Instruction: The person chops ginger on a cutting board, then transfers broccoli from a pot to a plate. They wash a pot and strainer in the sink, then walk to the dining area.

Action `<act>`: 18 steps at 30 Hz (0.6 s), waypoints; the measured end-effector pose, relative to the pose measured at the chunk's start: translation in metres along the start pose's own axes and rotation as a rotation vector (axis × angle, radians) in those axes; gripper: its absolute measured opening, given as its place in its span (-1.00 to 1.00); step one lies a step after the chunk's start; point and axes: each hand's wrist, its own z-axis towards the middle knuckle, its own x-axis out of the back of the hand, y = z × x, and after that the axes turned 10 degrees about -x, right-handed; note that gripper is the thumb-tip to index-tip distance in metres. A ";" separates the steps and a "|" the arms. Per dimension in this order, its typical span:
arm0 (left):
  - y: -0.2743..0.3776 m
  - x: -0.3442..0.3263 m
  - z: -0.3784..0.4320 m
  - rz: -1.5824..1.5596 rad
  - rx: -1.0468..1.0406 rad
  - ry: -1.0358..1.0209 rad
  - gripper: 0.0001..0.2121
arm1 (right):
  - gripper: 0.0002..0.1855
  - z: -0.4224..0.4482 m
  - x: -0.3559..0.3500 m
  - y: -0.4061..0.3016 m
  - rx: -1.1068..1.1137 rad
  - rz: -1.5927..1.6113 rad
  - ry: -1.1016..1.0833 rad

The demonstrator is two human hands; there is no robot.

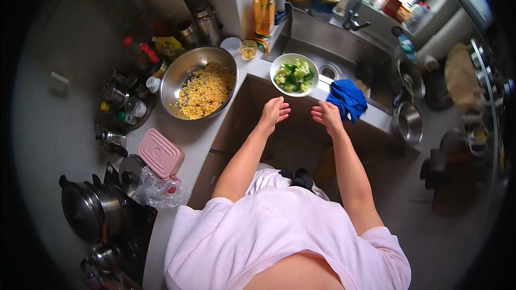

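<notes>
Both hands are held in the air in front of the sink edge, palms facing each other with a gap between them. My left hand [276, 112] is empty, its fingers slightly parted, just below a white bowl [277, 83] of broccoli florets [294, 75]. The bowl rests on the counter edge by the sink. Likewise empty, my right hand [326, 115] is beside a crumpled blue cloth [347, 98] draped over the sink's front edge. Whether the hand touches the cloth I cannot tell. To the left stands a large steel bowl [177, 64] holding yellow, grain-like food [207, 92].
Behind the white bowl is a steel sink [314, 28] with a faucet [354, 20]. An orange pump bottle [264, 10] stands at the corner. A pink lidded container [161, 153], a plastic bag [159, 189] and a dark lidded pot [82, 209] are at left.
</notes>
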 end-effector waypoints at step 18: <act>0.022 0.126 -0.164 1.023 -0.652 1.569 -0.67 | -0.74 0.086 -0.011 -0.001 0.084 -0.276 -0.188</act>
